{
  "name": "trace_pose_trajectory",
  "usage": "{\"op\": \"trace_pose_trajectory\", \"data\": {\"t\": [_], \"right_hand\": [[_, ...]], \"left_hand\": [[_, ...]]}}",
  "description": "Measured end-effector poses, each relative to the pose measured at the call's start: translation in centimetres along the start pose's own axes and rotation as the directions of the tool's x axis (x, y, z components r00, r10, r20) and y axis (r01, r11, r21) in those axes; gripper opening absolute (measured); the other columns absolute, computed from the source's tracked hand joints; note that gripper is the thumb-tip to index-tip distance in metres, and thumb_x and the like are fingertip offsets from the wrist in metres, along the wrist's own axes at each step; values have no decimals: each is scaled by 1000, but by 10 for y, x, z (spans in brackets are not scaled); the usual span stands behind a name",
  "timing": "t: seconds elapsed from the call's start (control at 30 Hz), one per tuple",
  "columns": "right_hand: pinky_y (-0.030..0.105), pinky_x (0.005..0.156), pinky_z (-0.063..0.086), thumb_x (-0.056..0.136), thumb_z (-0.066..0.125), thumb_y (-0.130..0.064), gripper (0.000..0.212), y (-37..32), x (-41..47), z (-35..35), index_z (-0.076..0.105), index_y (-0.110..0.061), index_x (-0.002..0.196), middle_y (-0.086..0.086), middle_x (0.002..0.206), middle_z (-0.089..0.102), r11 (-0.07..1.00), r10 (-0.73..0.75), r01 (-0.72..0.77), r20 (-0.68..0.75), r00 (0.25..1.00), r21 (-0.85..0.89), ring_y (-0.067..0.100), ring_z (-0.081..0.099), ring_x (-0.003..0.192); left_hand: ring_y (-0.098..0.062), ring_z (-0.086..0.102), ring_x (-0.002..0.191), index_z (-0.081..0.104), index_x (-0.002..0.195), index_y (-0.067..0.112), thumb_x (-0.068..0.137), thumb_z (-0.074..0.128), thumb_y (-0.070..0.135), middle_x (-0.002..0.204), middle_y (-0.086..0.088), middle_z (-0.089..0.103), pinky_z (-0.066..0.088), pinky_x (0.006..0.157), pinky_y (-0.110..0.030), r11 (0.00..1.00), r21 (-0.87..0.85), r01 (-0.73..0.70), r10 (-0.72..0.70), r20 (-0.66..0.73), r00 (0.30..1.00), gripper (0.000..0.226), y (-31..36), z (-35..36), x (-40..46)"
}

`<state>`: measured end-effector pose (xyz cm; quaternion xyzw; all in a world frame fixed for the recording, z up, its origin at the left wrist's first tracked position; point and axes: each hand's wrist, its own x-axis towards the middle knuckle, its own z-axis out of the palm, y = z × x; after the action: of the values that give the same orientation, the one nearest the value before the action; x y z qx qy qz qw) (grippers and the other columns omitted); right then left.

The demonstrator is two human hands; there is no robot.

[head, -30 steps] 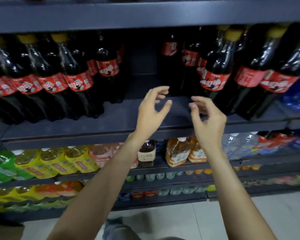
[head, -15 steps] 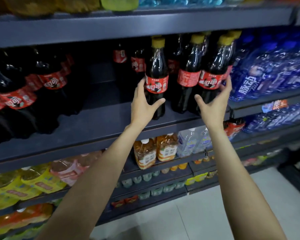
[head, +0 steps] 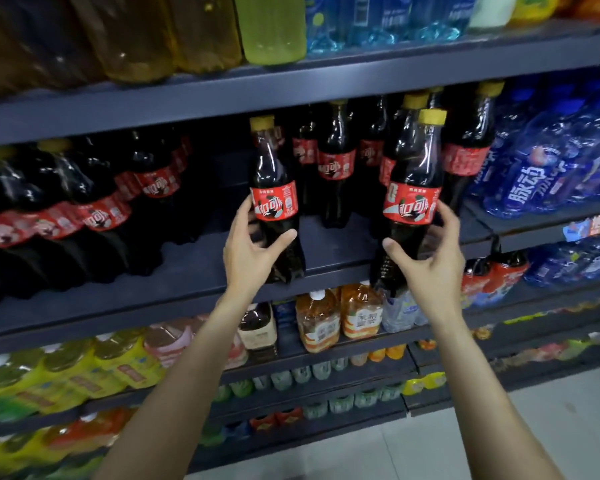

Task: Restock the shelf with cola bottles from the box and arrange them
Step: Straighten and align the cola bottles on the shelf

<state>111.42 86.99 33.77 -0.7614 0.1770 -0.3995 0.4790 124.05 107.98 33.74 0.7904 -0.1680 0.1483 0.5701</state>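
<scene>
My left hand (head: pixel 253 247) grips the lower body of a cola bottle (head: pixel 274 188) with a yellow cap and red label, standing near the front edge of the dark shelf (head: pixel 194 271). My right hand (head: pixel 430 261) grips a second cola bottle (head: pixel 413 188), held out past the shelf edge with its base below the shelf board. Behind them stand several more small cola bottles (head: pixel 336 164). Larger cola bottles (head: pixel 94 209) fill the shelf's left side. The box is out of view.
Blue drink bottles (head: pixel 548 168) crowd the shelf section to the right. Yellow and green drinks (head: pixel 271 26) stand on the shelf above. Tea bottles (head: pixel 336 317) and other drinks fill the lower shelves. Light floor tiles (head: pixel 534 427) show at the bottom right.
The view has shifted right and closer. Both hands have closed round cola bottles, and the right one has drawn its bottle forward off the shelf edge.
</scene>
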Motion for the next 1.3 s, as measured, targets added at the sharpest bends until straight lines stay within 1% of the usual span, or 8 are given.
{"op": "trace_pose_trajectory", "data": {"t": [0.1, 0.23, 0.47, 0.67, 0.8, 0.97, 1.1, 1.3], "right_hand": [[15, 89, 44, 75, 79, -25, 75, -15, -8, 31, 37, -26, 136, -23, 109, 56, 995, -4, -11, 160, 987, 97, -13, 52, 99], [32, 95, 47, 74, 80, -27, 74, -30, -13, 76, 38, -33, 135, -14, 117, 60, 989, -47, 2, 296, 954, 151, 5, 55, 110], [39, 96, 47, 73, 79, -25, 79, -53, -3, 144, 33, -32, 137, -9, 118, 59, 987, -93, 36, 375, 922, 156, 8, 54, 111], [44, 87, 50, 72, 80, -27, 80, -54, 14, 203, 32, -23, 137, 2, 118, 61, 993, -112, 91, 327, 938, 79, 24, 60, 100], [38, 85, 50, 73, 79, -26, 82, -54, 29, 235, 31, -22, 140, 11, 110, 64, 994, -107, 98, 331, 937, 43, 28, 63, 98], [24, 90, 38, 77, 76, -19, 80, -53, 48, 272, 29, -17, 142, 7, 131, 56, 988, -154, 135, 357, 921, 77, 24, 55, 118], [32, 101, 37, 79, 74, -17, 81, -59, 64, 306, 25, -12, 144, 10, 138, 49, 991, -136, 129, 368, 920, 45, 26, 49, 125], [33, 95, 41, 83, 68, -11, 69, -62, 80, 348, 27, -6, 138, 16, 136, 47, 984, -172, 173, 341, 924, 26, 30, 52, 119]], "left_hand": [[-9, 52, 108, 32, 145, 27, 73, 79, 37, 134, 2, 50, 53, 90, -38, 996, 85, 13, -4, -106, 994, 87, -12, -30, 8], [-14, 52, 117, 28, 147, 25, 77, 75, 40, 140, -1, 47, 49, 97, -43, 983, 183, 21, 16, -198, 980, 86, -35, -62, 19], [-23, 39, 136, 14, 151, 12, 87, 68, 32, 152, -7, 34, 39, 107, -44, 938, 341, 54, 47, -281, 958, 86, -48, -89, 25], [-30, 47, 125, 31, 143, 3, 78, 74, 41, 138, -13, 44, 48, 88, -47, 767, 639, 57, 147, -262, 954, 87, -42, -103, 30], [-34, 44, 126, 28, 144, 0, 78, 75, 36, 137, -20, 41, 53, 85, -48, 760, 648, 44, 209, -309, 928, 89, -47, -106, 29], [-21, 43, 112, 25, 146, 23, 77, 77, 26, 126, -17, 38, 59, 68, -38, 747, 655, -114, 378, -277, 884, 87, -62, -118, 34], [-17, 38, 109, 28, 145, 22, 81, 73, 29, 125, -6, 30, 56, 62, -30, 707, 694, -139, 423, -258, 869, 79, -68, -118, 35], [-17, 37, 112, 17, 148, 23, 76, 78, 25, 130, -7, 29, 42, 53, -20, 680, 725, -111, 391, -230, 891, 95, -69, -116, 32]]}}
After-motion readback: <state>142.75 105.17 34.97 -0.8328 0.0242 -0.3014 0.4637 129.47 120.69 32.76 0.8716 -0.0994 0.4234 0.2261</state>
